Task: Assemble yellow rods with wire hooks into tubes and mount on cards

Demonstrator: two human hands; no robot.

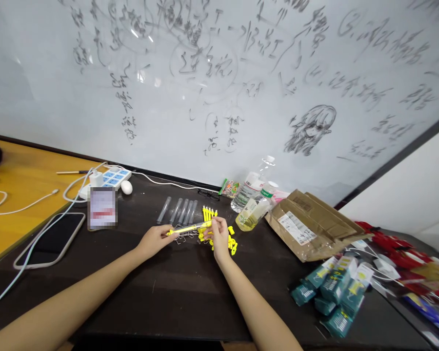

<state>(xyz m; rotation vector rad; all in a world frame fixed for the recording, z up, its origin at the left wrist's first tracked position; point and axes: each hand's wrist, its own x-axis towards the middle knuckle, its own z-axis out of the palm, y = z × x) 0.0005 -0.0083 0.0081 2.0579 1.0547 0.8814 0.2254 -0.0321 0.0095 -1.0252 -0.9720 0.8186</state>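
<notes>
Between my two hands is a slim clear tube with yellow parts [190,227], tilted slightly up to the right. My left hand [157,240] pinches its left end. The fingers of my right hand [220,236] close on its yellow right end. Several empty-looking clear tubes [183,211] lie side by side just beyond. Behind my right hand are several yellow rods [209,212] with pale tips. Small yellow plastic pieces [233,243] are heaped around that hand, partly hidden by it. Thin bent metal hooks [185,237] lie under the held tube.
Water and yellow-drink bottles [254,214] stand behind, beside a cardboard parcel [296,222]. Green boxes [338,287] are piled at right. At left are a phone [53,241], a power strip [113,178] and white cables. A whiteboard [161,97] rises behind the dark table [161,302].
</notes>
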